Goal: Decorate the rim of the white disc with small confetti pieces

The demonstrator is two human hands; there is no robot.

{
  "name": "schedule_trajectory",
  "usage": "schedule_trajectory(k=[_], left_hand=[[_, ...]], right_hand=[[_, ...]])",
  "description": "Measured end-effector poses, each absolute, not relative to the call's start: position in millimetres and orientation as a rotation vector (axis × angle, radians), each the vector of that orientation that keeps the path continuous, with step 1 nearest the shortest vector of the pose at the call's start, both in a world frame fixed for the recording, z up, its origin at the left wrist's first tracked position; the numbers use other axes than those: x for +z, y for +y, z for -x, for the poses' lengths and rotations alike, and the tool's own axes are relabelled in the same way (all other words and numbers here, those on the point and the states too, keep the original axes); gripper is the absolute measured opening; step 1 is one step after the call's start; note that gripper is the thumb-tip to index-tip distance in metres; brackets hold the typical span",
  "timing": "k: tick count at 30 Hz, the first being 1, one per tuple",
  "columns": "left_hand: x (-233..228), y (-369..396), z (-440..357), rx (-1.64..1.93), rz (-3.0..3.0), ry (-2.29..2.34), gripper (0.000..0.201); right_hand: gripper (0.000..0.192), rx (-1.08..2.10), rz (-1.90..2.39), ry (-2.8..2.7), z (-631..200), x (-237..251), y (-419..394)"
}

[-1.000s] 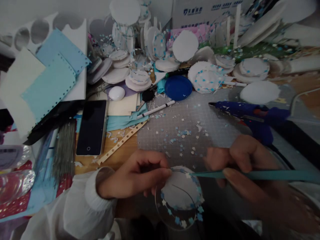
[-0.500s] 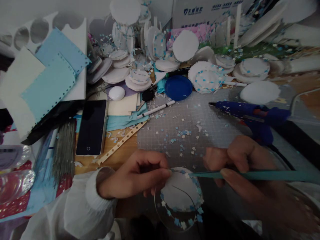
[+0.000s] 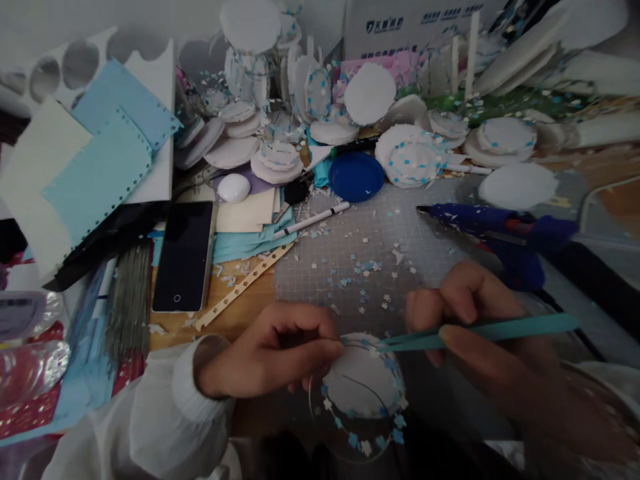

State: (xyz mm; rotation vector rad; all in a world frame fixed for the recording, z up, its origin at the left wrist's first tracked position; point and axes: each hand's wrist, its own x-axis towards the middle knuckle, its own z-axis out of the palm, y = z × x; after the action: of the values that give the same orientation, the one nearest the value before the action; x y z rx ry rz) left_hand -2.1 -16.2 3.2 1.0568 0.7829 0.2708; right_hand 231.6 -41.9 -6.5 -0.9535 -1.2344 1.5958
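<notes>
My left hand (image 3: 273,350) sits low in the frame, left of centre, fingers curled in and pinching the left rim of a white round disc (image 3: 361,385) with thumb and fingertips. A thin wire ring dotted with small blue and white paper flowers (image 3: 361,443) circles the disc, the flowers thickest along its lower edge. My right hand (image 3: 475,333), lower right and blurred, is closed around teal tweezers (image 3: 470,335); their tips meet the top of the disc just beside my left thumb, and the handle runs out toward the right edge.

Above my hands lies a grey gridded cutting mat (image 3: 430,247), strewn with tiny punched flowers (image 3: 365,270). A blue hot glue gun (image 3: 495,227) lies on the mat at right of centre, nozzle pointing left. A white pen (image 3: 311,220) lies slanted at the mat's upper left corner, and a dark blue round lid (image 3: 356,176) sits just above the mat. To the left, a black phone (image 3: 184,257) lies face up on the wooden table, with a punched paper strip (image 3: 243,287) between it and the mat. Teal and blue card sheets (image 3: 100,173) fill the upper left. Stacks of white discs (image 3: 277,160) crowd the top of the frame below a cardboard box (image 3: 400,23).
</notes>
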Motion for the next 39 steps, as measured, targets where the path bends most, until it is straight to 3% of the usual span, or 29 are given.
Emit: schedule_trajectory(k=[39], left_hand=[[0.6,-16.1,3.0,0.294,-1.127,0.712,0.027]], right_hand=[[0.023,1.755,0.923,-1.105,-234.1,-11.4,-42.7]])
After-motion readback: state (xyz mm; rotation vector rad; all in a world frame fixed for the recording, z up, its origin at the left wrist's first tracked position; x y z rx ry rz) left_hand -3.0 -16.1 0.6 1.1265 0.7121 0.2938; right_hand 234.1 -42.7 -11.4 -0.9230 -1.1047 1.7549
